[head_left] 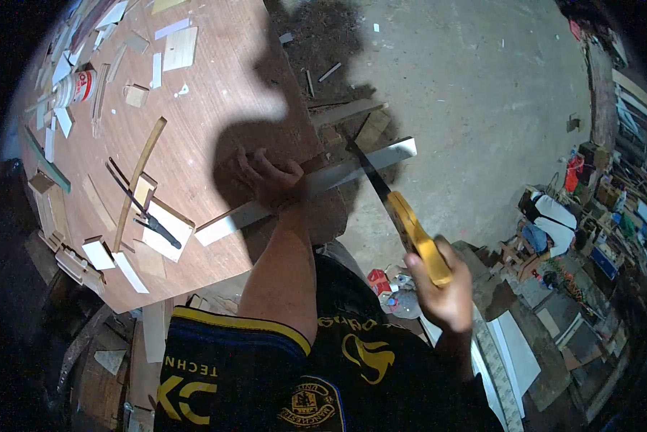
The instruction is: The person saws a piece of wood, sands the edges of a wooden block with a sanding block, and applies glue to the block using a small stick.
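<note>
A long pale strip of wood [245,217] lies across the workbench and juts out past its right edge. My left hand [273,180] bears down over the strip close to that edge, its fingers spread and slightly bent beyond it. In my right hand [446,291] is the yellow handle of a handsaw [410,225], fingers wrapped around it. The dark blade slants up and left from the handle, crossing the strip's overhanging part near its outer end.
Wood offcuts [181,49], a white-and-red tub [78,88] and a black forked tool [156,225] lie on the workbench [208,93]. Below is a concrete floor [467,108] with scraps by the bench. Cluttered boards and a white-and-dark bundle [554,222] are at right.
</note>
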`<state>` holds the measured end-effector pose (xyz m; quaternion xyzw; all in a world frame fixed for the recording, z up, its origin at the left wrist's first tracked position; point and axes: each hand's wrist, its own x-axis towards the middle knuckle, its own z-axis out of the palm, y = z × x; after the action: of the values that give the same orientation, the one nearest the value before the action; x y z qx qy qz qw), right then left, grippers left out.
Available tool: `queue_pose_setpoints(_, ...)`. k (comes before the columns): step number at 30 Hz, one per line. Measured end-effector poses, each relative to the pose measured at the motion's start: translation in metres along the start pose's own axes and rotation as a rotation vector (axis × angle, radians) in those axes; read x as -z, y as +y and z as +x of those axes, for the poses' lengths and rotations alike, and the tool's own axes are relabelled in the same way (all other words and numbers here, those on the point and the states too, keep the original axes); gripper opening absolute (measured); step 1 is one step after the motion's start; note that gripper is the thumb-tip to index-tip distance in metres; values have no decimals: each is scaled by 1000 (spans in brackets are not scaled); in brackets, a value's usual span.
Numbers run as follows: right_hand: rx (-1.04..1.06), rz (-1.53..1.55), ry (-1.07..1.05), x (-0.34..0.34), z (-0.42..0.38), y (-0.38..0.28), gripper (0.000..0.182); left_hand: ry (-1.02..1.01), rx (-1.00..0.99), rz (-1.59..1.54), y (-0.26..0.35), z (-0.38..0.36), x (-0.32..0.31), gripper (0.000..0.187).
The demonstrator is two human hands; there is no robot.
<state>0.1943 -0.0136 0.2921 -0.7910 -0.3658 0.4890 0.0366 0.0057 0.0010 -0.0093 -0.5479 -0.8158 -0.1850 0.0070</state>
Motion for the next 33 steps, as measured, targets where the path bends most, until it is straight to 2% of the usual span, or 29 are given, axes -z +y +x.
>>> queue_pose_setpoints(2,42,10,-8,-9,12,20,28,24,6,-84,2,-1,-3,43)
queue_pose_setpoints(4,191,-59,52,-13,12,20,26,2,20,-81,5,4,2,42)
queue_pose_setpoints(5,188,-61,59,-13,11,16,25,5,22,-83,9,3,9,42)
queue_pose_setpoints(7,138,-55,41,-10,9,3,26,-304,130,-105,20,4,25,43)
queue_pose_setpoints(8,82,-44,22,-8,8,1,27,-291,123,-109,15,1,31,43)
queue_pose_setpoints(9,230,-10,91,-12,11,9,28,-337,-283,-185,6,-1,31,46)
queue_pose_setpoints(10,232,-2,103,-14,12,16,28,-388,-691,-250,-4,-6,29,48)
queue_pose_setpoints(11,212,-13,85,-17,13,21,25,-396,-695,-252,-16,-15,23,48)
queue_pose_setpoints(13,195,-51,50,-14,14,13,24,-537,-784,-178,-26,-17,11,59)
queue_pose_setpoints(14,199,-48,52,-15,12,12,24,-532,-787,-176,-25,-14,8,59)
queue_pose_setpoints(16,208,0,51,-14,12,10,24,-474,-946,-161,-20,-5,3,63)
queue_pose_setpoints(17,211,1,57,-14,12,10,24,-468,-950,-163,-12,1,9,63)
queue_pose_setpoints(19,238,-13,48,-14,13,12,24,-678,-893,-96,5,14,25,63)
queue_pose_setpoints(20,238,-14,54,-13,14,12,24,-676,-896,-100,4,12,21,63)
queue_pose_setpoints(22,240,2,34,-12,14,12,24,-533,-923,-170,0,6,15,61)
queue_pose_setpoints(26,205,-118,33,-5,12,15,23,-596,-901,-233,0,8,25,64)
queue_pose_setpoints(28,265,-80,11,-1,10,17,26,-579,-951,-177,-1,9,22,65)
queue_pose_setpoints(33,217,-34,6,-3,20,18,24,-588,-957,-225,-3,9,19,64)
